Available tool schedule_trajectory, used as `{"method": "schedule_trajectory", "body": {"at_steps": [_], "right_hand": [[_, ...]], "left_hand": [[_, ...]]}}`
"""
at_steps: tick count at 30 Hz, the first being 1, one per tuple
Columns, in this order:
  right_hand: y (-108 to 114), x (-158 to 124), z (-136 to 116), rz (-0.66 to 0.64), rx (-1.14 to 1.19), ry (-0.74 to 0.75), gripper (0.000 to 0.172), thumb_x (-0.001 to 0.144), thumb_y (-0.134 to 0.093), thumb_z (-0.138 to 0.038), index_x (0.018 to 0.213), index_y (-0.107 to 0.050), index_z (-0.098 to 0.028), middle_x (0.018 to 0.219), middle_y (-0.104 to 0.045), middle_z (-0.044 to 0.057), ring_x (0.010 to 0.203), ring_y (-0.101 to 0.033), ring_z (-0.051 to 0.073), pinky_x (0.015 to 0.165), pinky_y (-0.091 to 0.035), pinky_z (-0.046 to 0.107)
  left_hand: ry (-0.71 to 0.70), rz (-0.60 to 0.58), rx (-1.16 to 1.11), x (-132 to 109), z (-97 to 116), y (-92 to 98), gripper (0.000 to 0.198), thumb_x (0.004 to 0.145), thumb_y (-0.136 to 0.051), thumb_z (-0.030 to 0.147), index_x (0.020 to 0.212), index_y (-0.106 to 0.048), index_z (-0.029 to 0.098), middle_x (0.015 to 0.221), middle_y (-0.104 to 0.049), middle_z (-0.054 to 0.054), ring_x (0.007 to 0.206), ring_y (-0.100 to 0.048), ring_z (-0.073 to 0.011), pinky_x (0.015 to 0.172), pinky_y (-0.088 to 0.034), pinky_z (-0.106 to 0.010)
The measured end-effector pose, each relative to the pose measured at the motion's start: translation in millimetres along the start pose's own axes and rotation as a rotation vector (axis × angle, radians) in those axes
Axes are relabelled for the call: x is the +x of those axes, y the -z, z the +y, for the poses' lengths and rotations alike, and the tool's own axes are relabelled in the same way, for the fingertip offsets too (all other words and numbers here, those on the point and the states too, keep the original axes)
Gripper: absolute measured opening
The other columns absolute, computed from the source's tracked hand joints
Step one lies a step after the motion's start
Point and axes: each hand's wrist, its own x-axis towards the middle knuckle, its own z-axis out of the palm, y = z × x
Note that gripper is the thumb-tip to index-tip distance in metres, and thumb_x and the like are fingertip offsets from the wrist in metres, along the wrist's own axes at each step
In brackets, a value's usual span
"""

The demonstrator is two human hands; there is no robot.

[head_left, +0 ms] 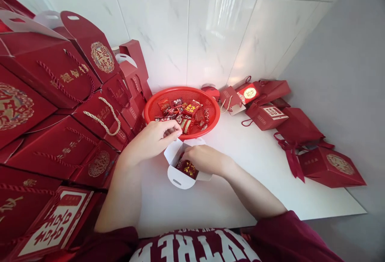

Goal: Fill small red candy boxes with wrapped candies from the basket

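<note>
On white bench [240, 154]: open white cardboard box [180, 181], red-and-gold wrapped sweets [190, 170] inside, near red plastic mesh basket [209, 103]. Right hand [203, 158] inside box, grip hidden. Left hand [164, 133] half-curled by basket, hold unclear.

My right hand [202, 158] hides its own fingertips and some contents of the box [181, 178]. I can't tell whether my left hand [168, 132] pinches anything. The left edge cuts off red cartons [12, 105], the bottom my shirt [195, 250].
</note>
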Motion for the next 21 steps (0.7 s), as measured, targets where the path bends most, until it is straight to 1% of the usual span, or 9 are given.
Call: {"method": "schedule_trajectory", "body": {"at_steps": [3, 6, 10, 12, 13, 16, 18, 20, 21], "right_hand": [[16, -25, 11, 0.232, 0.157, 0.063, 0.026, 0.094, -0.049, -0.004, 0.097, -0.071, -0.019, 0.093, -0.072, 0.003, 0.078, -0.066, 0.016, 0.066, -0.046, 0.025], [15, -51, 29, 0.476, 0.295, 0.027, 0.027, 0.094, -0.046, -0.004, 0.102, -0.065, -0.021, 0.100, -0.071, 0.002, 0.086, -0.065, 0.017, 0.075, -0.049, 0.029], [-19, -82, 54, 0.590, 0.433, -0.138, 0.020, 0.090, -0.049, -0.006, 0.098, -0.058, -0.022, 0.100, -0.066, 0.003, 0.084, -0.063, 0.017, 0.076, -0.054, 0.033], [-42, -93, 59, 0.596, 0.543, -0.183, 0.014, 0.089, -0.056, -0.012, 0.099, -0.056, -0.022, 0.106, -0.065, 0.004, 0.088, -0.064, 0.018, 0.078, -0.056, 0.035], [-53, -98, 59, 0.592, 0.600, -0.183, 0.016, 0.089, -0.060, -0.016, 0.103, -0.056, -0.023, 0.113, -0.064, 0.005, 0.095, -0.064, 0.019, 0.080, -0.057, 0.037], [-82, -105, 45, 0.581, 0.759, -0.112, 0.048, 0.089, -0.069, -0.027, 0.133, -0.050, -0.027, 0.140, -0.053, 0.009, 0.121, -0.057, 0.024, 0.092, -0.057, 0.042], [-99, -104, 30, 0.617, 0.850, -0.043, 0.071, 0.090, -0.070, -0.033, 0.151, -0.034, -0.032, 0.154, -0.040, 0.010, 0.135, -0.048, 0.026, 0.102, -0.052, 0.046], [-112, -101, 15, 0.682, 0.924, 0.003, 0.090, 0.090, -0.071, -0.038, 0.159, -0.012, -0.035, 0.163, -0.026, 0.011, 0.144, -0.038, 0.028, 0.112, -0.043, 0.051], [-117, -100, 8, 0.709, 0.949, 0.012, 0.098, 0.090, -0.071, -0.042, 0.160, -0.002, -0.035, 0.164, -0.022, 0.011, 0.147, -0.033, 0.029, 0.116, -0.037, 0.053]], "left_hand": [[0.039, 0.059, 0.061, -7, -2, -2.5, 0.024, 0.097, -0.046, 0.034, 0.093, -0.066, 0.021, 0.083, -0.071, 0.003, 0.071, -0.063, -0.0144, 0.065, -0.044, -0.023], [0.149, 0.081, 0.147, -18, -14, -7.7, 0.024, 0.093, -0.044, 0.023, 0.098, -0.068, 0.022, 0.090, -0.074, -0.001, 0.081, -0.068, -0.0186, 0.073, -0.048, -0.027], [0.326, -0.140, 0.260, -37, -36, -23.5, 0.023, 0.085, -0.048, 0.016, 0.083, -0.070, 0.019, 0.089, -0.076, -0.008, 0.088, -0.071, -0.0277, 0.078, -0.051, -0.034], [0.264, -0.164, 0.095, -48, -42, -36.7, 0.022, 0.084, -0.057, 0.023, 0.102, -0.070, 0.021, 0.106, -0.076, -0.007, 0.099, -0.071, -0.0284, 0.084, -0.053, -0.034], [0.226, -0.163, -0.025, -54, -44, -44.6, 0.031, 0.084, -0.062, 0.029, 0.114, -0.066, 0.023, 0.116, -0.074, -0.005, 0.105, -0.070, -0.0282, 0.088, -0.054, -0.034], [0.170, -0.157, -0.312, -69, -42, -71.8, 0.061, 0.080, -0.073, 0.042, 0.135, -0.053, 0.024, 0.131, -0.067, -0.007, 0.115, -0.067, -0.0278, 0.096, -0.054, -0.037], [0.131, -0.106, -0.371, -80, -40, -90.6, 0.069, 0.083, -0.072, 0.043, 0.143, -0.044, 0.023, 0.137, -0.062, -0.009, 0.123, -0.061, -0.0276, 0.104, -0.050, -0.040], [0.054, 0.013, -0.316, -92, -38, -107.3, 0.078, 0.084, -0.072, 0.041, 0.151, -0.035, 0.026, 0.146, -0.051, -0.011, 0.136, -0.050, -0.0286, 0.114, -0.041, -0.043], [0.026, 0.021, -0.281, -97, -37, -114.3, 0.079, 0.086, -0.070, 0.041, 0.154, -0.031, 0.029, 0.149, -0.047, -0.011, 0.138, -0.047, -0.0284, 0.115, -0.041, -0.043]]}}
